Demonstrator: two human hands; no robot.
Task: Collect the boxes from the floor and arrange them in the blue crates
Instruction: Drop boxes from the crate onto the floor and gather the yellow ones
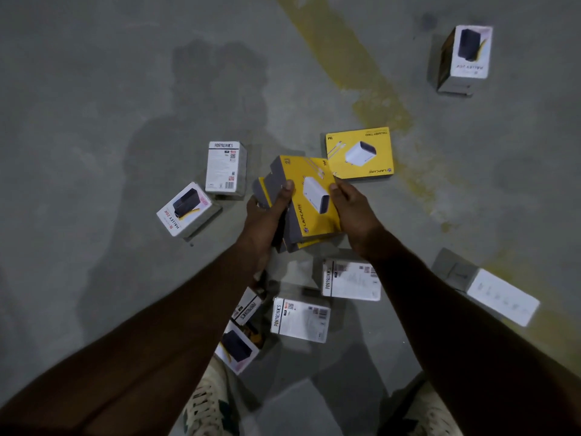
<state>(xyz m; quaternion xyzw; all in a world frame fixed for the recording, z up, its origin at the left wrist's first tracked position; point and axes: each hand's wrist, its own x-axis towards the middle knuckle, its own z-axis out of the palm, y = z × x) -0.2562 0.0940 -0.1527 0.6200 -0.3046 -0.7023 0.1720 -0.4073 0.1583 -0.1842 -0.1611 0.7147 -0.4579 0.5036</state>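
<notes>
Grey concrete floor (94,89), worn yellow stripe (355,67), dim light.

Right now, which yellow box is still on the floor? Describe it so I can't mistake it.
Find the faded yellow stripe painted across the concrete floor. Beside it, just beyond the stack of yellow boxes held in both hands, lies one yellow Lapcare box flat, charger picture up. It is the only yellow box on the floor; the others lying there are white.

Dim, murky light; a soft shadow darkens the floor (94,89), and edges blur and bend.
</notes>
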